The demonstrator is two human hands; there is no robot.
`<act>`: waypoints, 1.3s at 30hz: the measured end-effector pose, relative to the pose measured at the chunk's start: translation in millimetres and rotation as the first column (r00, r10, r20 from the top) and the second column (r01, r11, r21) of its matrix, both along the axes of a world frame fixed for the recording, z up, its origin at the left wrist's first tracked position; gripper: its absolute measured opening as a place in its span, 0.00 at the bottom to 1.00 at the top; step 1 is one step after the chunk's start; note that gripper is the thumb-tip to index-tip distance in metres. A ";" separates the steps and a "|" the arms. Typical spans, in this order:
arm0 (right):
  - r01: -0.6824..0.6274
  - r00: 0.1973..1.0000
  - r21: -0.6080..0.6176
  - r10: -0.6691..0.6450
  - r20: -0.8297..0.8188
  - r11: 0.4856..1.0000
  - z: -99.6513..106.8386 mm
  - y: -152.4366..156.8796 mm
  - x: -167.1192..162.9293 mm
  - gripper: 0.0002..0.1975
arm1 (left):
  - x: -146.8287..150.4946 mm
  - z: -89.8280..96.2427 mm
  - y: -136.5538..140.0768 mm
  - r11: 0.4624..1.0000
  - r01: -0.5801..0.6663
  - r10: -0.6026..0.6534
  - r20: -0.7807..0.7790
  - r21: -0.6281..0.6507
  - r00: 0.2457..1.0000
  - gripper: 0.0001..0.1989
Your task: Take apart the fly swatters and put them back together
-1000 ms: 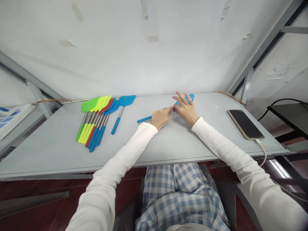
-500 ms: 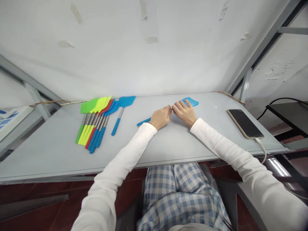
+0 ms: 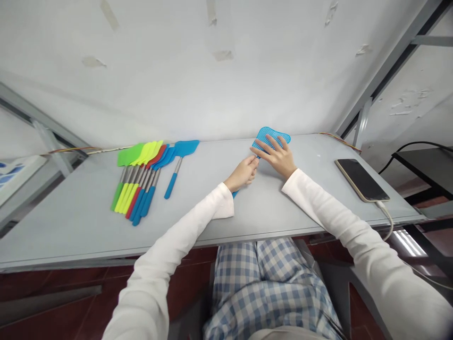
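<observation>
Beyond the checked lap (image 3: 237,267), over the grey table (image 3: 88,224), I see the left hand (image 3: 242,173) pinching a blue swatter (image 3: 266,134) by its neck; farther on, the right hand (image 3: 281,159) is spread across its mesh, before the white wall (image 3: 247,89)

- Just the one cam here, worn on the person's head, looking forward and down from above the near side of the flat, pale grey bench (image 3: 262,212).
- Faces the white, tape-patched wall (image 3: 159,80) behind it, which fills the top of the shot.
- Tilted low enough to catch the wearer's lap in blue-and-white checked cloth (image 3: 237,269) at the bottom.
- Pretty close, arm's-length stuff: both white fabric sleeves (image 3: 170,259) run up from below, putting the left hand (image 3: 244,172) and right hand (image 3: 280,158) slightly right of centre.
- Super wide too, grey metal posts (image 3: 363,123) show on both sides.
</observation>
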State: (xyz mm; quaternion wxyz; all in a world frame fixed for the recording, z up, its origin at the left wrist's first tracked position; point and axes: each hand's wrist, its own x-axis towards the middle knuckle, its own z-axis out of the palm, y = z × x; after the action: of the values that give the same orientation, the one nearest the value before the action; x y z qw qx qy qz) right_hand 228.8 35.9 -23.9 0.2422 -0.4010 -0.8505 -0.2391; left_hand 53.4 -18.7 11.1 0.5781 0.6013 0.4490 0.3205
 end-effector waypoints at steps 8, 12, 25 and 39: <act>0.058 0.998 -0.090 -0.059 -0.009 0.994 2.1 3.8 1.8 0.23 | 12.6 9.9 -4.0 0.921 0.067 0.081 0.356 -0.385 0.931 0.14; 0.434 0.844 -0.240 -0.485 -0.229 0.868 7.1 13.4 38.6 0.25 | 5.1 8.9 -25.6 0.858 0.187 0.016 0.388 -0.478 0.922 0.13; 0.198 0.972 -0.301 -0.227 -0.065 0.933 -6.2 18.5 63.7 0.24 | -39.1 -20.4 24.5 0.816 0.215 0.343 0.748 -0.537 0.568 0.22; 0.302 0.899 -0.495 -0.416 -0.135 0.814 -13.2 24.4 99.0 0.29 | -40.6 -15.2 15.3 0.753 0.150 0.437 0.657 -0.641 0.615 0.23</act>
State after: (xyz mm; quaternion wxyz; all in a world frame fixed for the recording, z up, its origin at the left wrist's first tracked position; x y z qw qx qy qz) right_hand 327.9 60.3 -37.1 0.1894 -0.6267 -0.7556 -0.0216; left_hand 12.8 -3.4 -4.1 0.8511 0.1261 0.2855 0.4222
